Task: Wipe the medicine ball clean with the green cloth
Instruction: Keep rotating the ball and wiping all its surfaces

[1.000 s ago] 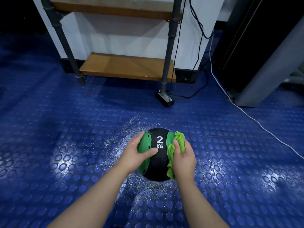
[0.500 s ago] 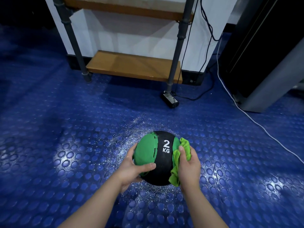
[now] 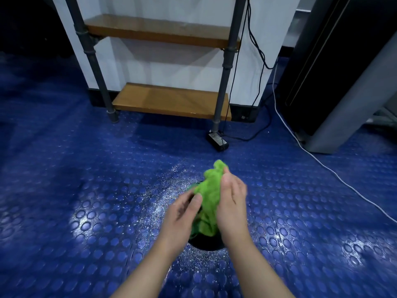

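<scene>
Head view, looking down at the floor. We saw the right hand (image 3: 233,208) gripping the bunched green cloth (image 3: 209,192), thumb in front and fingers behind, with the cloth standing up past the fingertips. The left hand (image 3: 182,215) lay just beside it, thumb touching the cloth's left edge; motion blur kept us from telling whether that hand gripped anything. Beneath both hands sat the medicine ball (image 3: 206,244), almost wholly covered, only its dark lower rim showing. It rested on the blue studded floor (image 3: 75,211) amid pale speckles (image 3: 163,203). Farther off stood a shelf (image 3: 169,102) of wooden boards on grey pipe legs, a small black box (image 3: 217,142) by its right foot, and a white cable (image 3: 322,166) trailing rightward.
</scene>
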`<control>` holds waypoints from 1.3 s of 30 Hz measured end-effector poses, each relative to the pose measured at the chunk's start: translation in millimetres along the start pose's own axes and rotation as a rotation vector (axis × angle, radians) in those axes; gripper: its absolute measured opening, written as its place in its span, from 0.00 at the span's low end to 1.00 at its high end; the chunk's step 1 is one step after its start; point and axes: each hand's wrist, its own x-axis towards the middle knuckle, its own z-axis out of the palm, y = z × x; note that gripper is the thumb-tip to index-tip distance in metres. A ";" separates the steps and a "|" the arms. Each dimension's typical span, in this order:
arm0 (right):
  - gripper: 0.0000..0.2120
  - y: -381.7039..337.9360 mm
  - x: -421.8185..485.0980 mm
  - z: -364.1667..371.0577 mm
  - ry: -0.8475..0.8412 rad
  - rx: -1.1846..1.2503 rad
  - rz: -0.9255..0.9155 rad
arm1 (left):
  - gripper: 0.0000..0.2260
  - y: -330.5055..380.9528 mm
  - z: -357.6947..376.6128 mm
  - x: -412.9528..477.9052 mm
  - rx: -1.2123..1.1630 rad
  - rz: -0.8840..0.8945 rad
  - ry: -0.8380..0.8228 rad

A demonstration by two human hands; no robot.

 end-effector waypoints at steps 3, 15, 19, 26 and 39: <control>0.24 -8.8 5.2 6.4 -0.113 0.079 0.076 | 0.11 -4.1 1.9 7.9 -0.200 -0.173 0.097; 0.27 71.4 41.4 -13.6 0.057 -0.347 0.347 | 0.25 -3.9 -32.2 30.1 0.436 0.066 0.190; 0.27 76.4 39.2 -6.9 0.087 -0.344 0.306 | 0.35 -21.0 -13.2 47.9 0.983 0.260 -0.025; 0.24 82.1 28.4 3.5 0.191 -0.425 0.217 | 0.26 -36.1 -2.4 69.9 1.159 0.325 0.188; 0.31 78.7 18.9 17.0 0.212 -0.519 0.085 | 0.10 -30.8 -45.3 128.0 0.541 -0.311 0.151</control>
